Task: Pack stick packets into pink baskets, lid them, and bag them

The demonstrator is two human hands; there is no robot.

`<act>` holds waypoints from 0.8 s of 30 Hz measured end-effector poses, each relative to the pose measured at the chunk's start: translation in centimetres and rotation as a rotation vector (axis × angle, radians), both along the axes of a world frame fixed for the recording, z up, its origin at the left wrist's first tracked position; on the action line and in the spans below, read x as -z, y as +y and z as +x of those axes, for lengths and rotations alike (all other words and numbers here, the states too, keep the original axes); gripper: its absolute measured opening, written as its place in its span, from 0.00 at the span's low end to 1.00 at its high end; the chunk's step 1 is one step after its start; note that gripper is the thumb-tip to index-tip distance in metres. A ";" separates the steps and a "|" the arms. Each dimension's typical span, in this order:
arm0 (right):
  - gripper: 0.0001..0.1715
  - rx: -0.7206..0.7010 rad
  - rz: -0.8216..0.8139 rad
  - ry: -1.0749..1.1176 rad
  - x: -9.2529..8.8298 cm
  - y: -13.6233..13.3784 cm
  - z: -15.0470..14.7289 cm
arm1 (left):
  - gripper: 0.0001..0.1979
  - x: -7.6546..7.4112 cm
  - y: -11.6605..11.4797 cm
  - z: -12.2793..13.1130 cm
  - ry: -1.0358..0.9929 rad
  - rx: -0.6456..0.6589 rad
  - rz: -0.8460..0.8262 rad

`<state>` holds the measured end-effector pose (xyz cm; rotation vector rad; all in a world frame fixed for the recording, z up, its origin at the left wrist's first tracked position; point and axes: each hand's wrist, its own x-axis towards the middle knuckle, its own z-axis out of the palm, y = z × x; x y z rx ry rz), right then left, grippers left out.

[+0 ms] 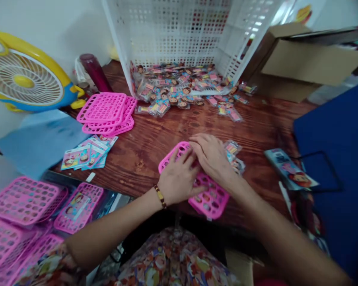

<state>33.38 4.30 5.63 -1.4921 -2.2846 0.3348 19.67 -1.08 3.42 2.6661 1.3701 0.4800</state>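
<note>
Dark wood-grain tabletop (137, 153), its near edge just past the wearer's floral shirt (167, 258). Everything below placed rel. to the pink basket.

Pink basket (211, 194): oblong, holes all over its top, near table's front edge, right in front of wearer, both hands on it; small items show thru the holes, too small to ID. L hand (179, 176), bracelet (160, 196) at wrist, lies on top: fingers spread & a bit bent, thumb out, nothing gripped. R hand (210, 157) over the far R part, fingers close tog. & curved down; can't tell if it's gripping the edge.

L of basket & lower than tabletop: stacked pink baskets (24, 200), one nearby w/ a printed card (77, 206) on top.

Just R of basket, by R wrist: few clear sachets (232, 147). Further R: printed pack (290, 171), then blue panel (337, 139).

Beyond basket, to L: fanned cartoon cards (85, 155), pile of pink perforated panels (104, 109), lt-blue sheet (44, 135). Straight beyond: heap of sachets (173, 89) spilling from white crate (179, 28) on its side. Far L: maroon bottle (95, 71), yellow/blue fan (24, 81). Far R: open cardboard box (304, 59).
</note>
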 end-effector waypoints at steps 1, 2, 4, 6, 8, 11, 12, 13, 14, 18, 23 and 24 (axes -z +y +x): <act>0.25 0.000 0.087 0.021 0.0 -2.3 0.7 | 0.27 0.1 -0.1 0.5 -0.004 -0.082 0.012; 0.27 0.013 0.130 0.010 0.3 -4.5 1.4 | 0.26 0.2 -0.1 0.9 -0.005 -0.147 0.015; 0.30 0.079 0.103 -0.101 1.4 -8.2 2.3 | 0.25 0.2 0.3 1.1 0.005 -0.198 -0.011; 0.31 0.140 0.047 -0.214 2.8 -10.2 2.6 | 0.23 0.0 1.5 0.4 0.017 -0.155 -0.061; 0.32 0.165 0.029 -0.273 3.7 -10.7 2.7 | 0.21 -0.3 3.2 -0.9 0.004 -0.075 -0.100; 0.33 0.160 0.043 -0.299 3.9 -10.4 2.5 | 0.23 -0.1 5.5 -2.9 -0.032 0.013 -0.022; 0.33 0.157 0.048 -0.300 3.9 -10.3 2.5 | 0.24 0.2 5.9 -3.4 -0.027 0.036 0.005; 0.33 0.152 0.053 -0.300 3.9 -10.3 2.4 | 0.25 0.6 6.1 -3.8 -0.014 0.058 0.017; 0.33 0.149 0.059 -0.298 4.0 -10.4 2.5 | 0.25 1.0 6.2 -4.0 -0.002 0.075 0.012; 0.32 0.162 0.089 -0.282 4.5 -10.8 2.5 | 0.25 2.1 5.8 -4.3 -0.039 0.073 -0.035; 0.31 0.164 0.062 -0.263 4.3 -10.5 2.2 | 0.23 2.3 6.6 -4.5 -0.244 0.052 -0.179; 0.31 0.157 0.053 -0.253 4.1 -10.3 2.3 | 0.25 2.4 6.9 -4.6 -0.357 0.037 -0.242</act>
